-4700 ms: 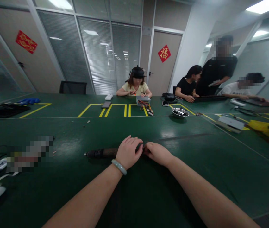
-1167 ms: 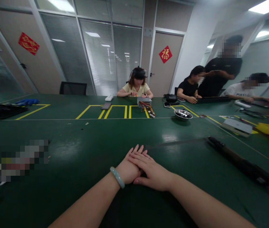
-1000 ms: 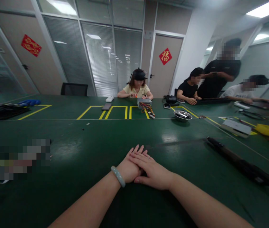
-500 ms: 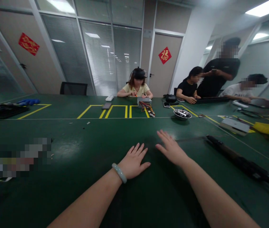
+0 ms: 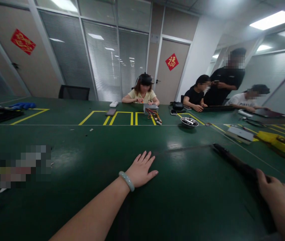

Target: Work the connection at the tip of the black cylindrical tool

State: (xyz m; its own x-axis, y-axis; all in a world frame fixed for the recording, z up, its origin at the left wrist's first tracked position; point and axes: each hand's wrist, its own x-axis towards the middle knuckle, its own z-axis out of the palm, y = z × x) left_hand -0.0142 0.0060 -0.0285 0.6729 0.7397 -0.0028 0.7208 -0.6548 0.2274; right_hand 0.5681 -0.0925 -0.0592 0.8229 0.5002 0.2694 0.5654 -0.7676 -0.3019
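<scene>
My left hand lies flat on the green tabletop, fingers spread, with nothing in it. A pale green bangle circles that wrist. At the right side, my right hand is closed around the rear part of a long black electric screwdriver. The tool's narrow tip points away and to the left, and it still appears to rest on the table. My fingers hide its back end, and the hand is slightly blurred.
Farther off stand a metal bowl, a grey box with coloured wires and a white box. A yellow object lies far right. Blue gloves are at left. A person sits opposite; several others are at right.
My right hand has moved from the middle of the table to the right and closed on the electric screwdriver. My left hand has stayed in place. The view has turned slightly right.
</scene>
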